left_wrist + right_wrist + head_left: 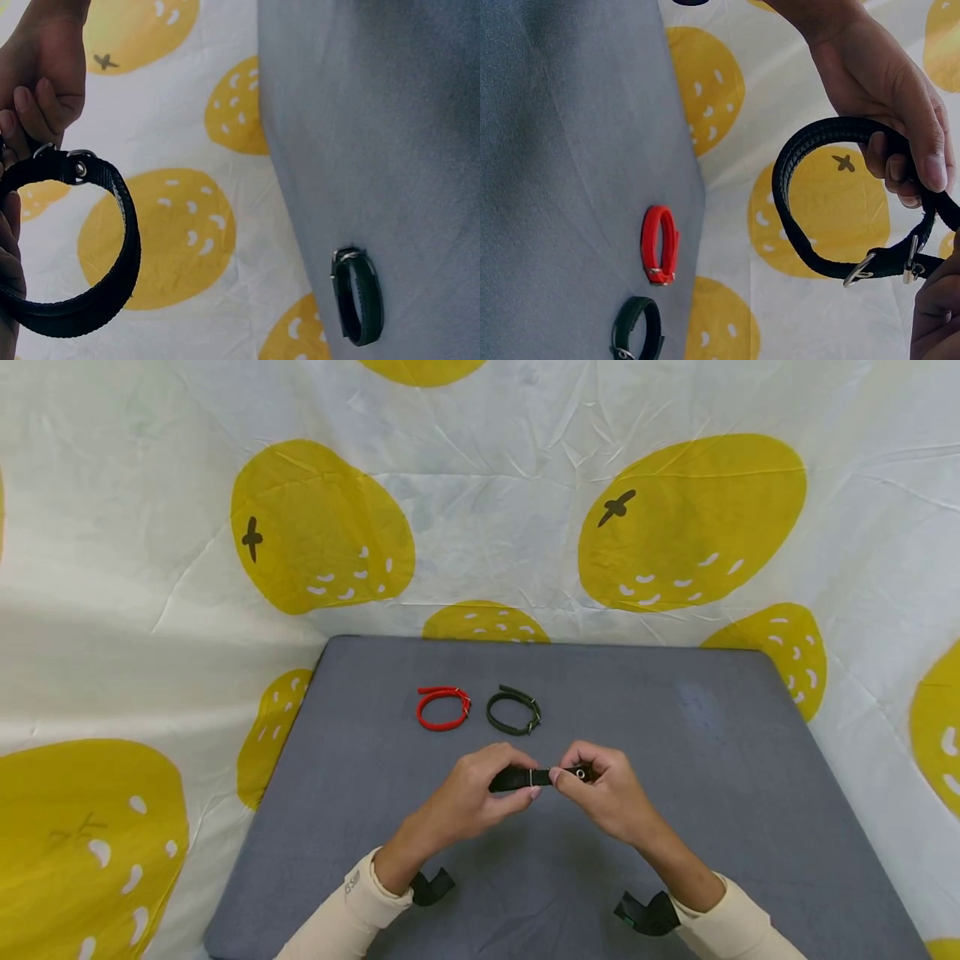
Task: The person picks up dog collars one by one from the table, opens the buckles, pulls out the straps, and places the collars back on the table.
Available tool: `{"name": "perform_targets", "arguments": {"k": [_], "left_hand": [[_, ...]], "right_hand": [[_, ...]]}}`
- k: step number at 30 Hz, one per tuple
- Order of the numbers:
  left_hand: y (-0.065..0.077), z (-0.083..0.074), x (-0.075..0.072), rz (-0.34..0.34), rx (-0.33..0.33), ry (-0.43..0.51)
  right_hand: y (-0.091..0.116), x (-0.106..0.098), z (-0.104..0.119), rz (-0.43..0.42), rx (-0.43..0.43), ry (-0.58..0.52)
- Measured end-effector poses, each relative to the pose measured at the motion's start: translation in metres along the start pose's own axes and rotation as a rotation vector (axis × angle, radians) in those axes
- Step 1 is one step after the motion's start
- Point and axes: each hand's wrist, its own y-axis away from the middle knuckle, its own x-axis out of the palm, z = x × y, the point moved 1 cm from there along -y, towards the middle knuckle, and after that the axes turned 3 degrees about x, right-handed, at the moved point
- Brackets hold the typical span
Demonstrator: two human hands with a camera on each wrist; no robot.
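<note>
Both hands hold a black buckled collar (517, 779) above the table. My left hand (480, 789) grips one side of its loop between thumb and fingers. At the buckle end, my right hand (613, 789) pinches the strap, where a metal eyelet shows. In the right wrist view the collar (781, 187) hangs as a round loop, its silver buckle (859, 270) close to the right hand (936, 319). Beyond the hands, a red collar (442, 727) lies coiled on the table, with a dark green collar (511, 730) to its right.
The grey cloth-covered table (637, 710) stretches beneath the hands. A white sheet (495, 510) with yellow fruit prints hangs behind it and along its sides. Black straps (649, 913) are on both wrists, by the cream sleeves (738, 917).
</note>
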Motion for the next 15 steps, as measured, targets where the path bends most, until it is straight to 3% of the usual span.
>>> {"name": "perform_targets", "arguments": {"k": [9, 15], "left_hand": [[-0.0017, -0.0015, -0.0029, -0.005, -0.029, 0.042], [0.0019, -0.0035, -0.0036, 0.013, -0.112, 0.08]], "right_hand": [[-0.0015, -0.0026, 0.0025, -0.002, -0.002, -0.008], [0.0013, -0.0029, 0.003, 0.08, -0.023, -0.18]]}}
